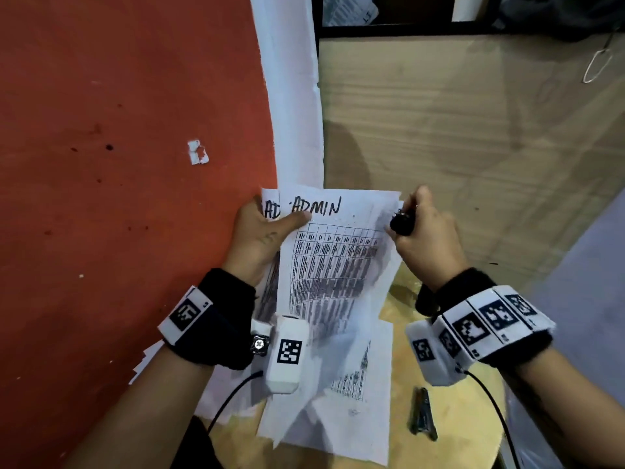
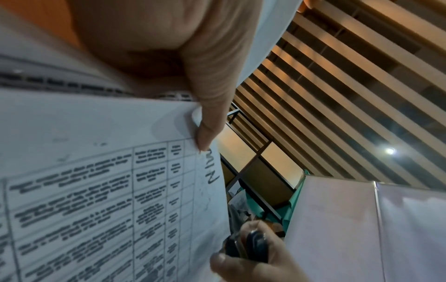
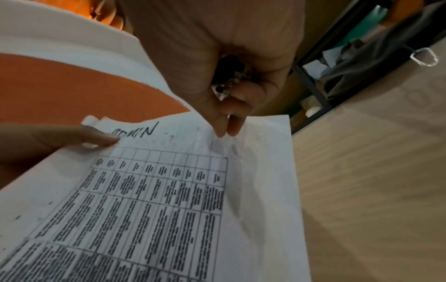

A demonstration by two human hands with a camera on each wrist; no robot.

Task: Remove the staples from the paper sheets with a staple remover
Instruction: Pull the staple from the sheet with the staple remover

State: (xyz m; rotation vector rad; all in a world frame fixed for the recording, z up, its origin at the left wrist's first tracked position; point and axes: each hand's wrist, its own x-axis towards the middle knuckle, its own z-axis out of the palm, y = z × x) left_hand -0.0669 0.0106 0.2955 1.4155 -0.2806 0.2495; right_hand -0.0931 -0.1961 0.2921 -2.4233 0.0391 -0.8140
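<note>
Paper sheets (image 1: 333, 262) held up off the bench (image 1: 473, 137), top edge far, "ADMIN" handwritten above a printed table. Left hand (image 1: 260, 238) grips the sheets at their top left corner, thumb pressed across the front just left of the handwriting, fingers behind. Right hand (image 1: 426, 238) sits at the top right corner, curled around a dark staple remover (image 1: 402, 223); in the right wrist view its fingertips (image 3: 223, 131) pinch together at the top edge of the sheets. No staple can be made out. More loose sheets (image 1: 338, 418) lie below, near side. A small dark metal tool (image 1: 422, 416) rests on the bench right of them. Orange surface (image 1: 118, 164) to the left carries a torn paper scrap (image 1: 198, 152).
</note>
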